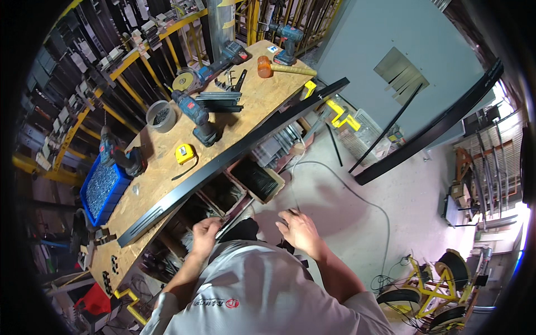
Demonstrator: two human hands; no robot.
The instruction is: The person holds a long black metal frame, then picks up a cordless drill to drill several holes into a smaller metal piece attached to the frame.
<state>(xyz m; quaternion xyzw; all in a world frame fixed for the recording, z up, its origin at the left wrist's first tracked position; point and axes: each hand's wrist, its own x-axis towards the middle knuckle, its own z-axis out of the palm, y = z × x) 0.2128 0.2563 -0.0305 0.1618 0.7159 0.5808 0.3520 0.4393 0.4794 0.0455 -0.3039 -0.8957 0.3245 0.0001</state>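
Note:
My left hand (206, 234) is closed in front of my body, fingers pressed together, beside the bench's front edge; what it may hold is too small to make out. To its right, my right hand (300, 230) hangs over the floor with fingers loosely bent and apart, nothing visible in it. A long black metal profile (223, 163) lies along the front edge of the wooden workbench (162, 192), slots cut near its near-left end. On the bench behind it are a yellow tape measure (185, 153) and a blue cordless drill (195, 118). Below the edge sit open boxes of dark parts (257, 180).
Further along the bench are an angle grinder (209, 71), an orange mallet (266, 66) and another drill (287, 43). A blue bin of small fasteners (102, 187) stands left. A second black profile (430, 125) leans at right; a cable (357, 188) crosses the floor towards reels (452, 271).

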